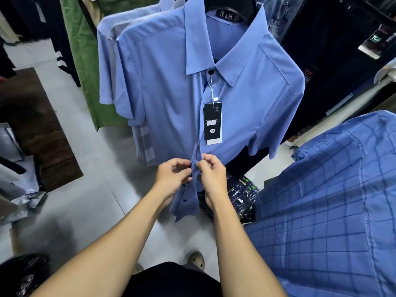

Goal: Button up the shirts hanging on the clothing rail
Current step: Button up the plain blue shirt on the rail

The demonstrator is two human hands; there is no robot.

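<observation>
At the placket, mid-low on the front: both sets of fingers are curled tight and pinching fabric. The left hand (171, 174) fingers (181, 167) hold the left edge of the placket (196, 159). The right hand (212, 174) fingers (205, 160) hold the right edge, and the two edges meet between the hands. Looks like one button is being worked through its hole. The button itself is hidden under the fingertips, so I can't tell if it's in.

Progress, judged:
- collar button (211, 71) is fastened
- the front lies closed from collar to hands, but no buttons show there and the price tag (212, 121) covers part of it, so that stretch is unconfirmed
- two lower buttons (184, 192) below the hands sit on a loose flap, not yet done
- roughly mid-shirt, lower part left

The blue shirt (246, 93) hangs centre frame on a black hanger (229, 16), front toward the camera. It is short-sleeved, plain and smooth, with dark buttons and the collar down. The hem swings free below the hands.

More pale shirts (107, 61) hang behind it, far left; their fronts are not visible. A checked shirt (321, 200) is near right, with only its back or side in view. The count of shirts remaining is unknown.
</observation>
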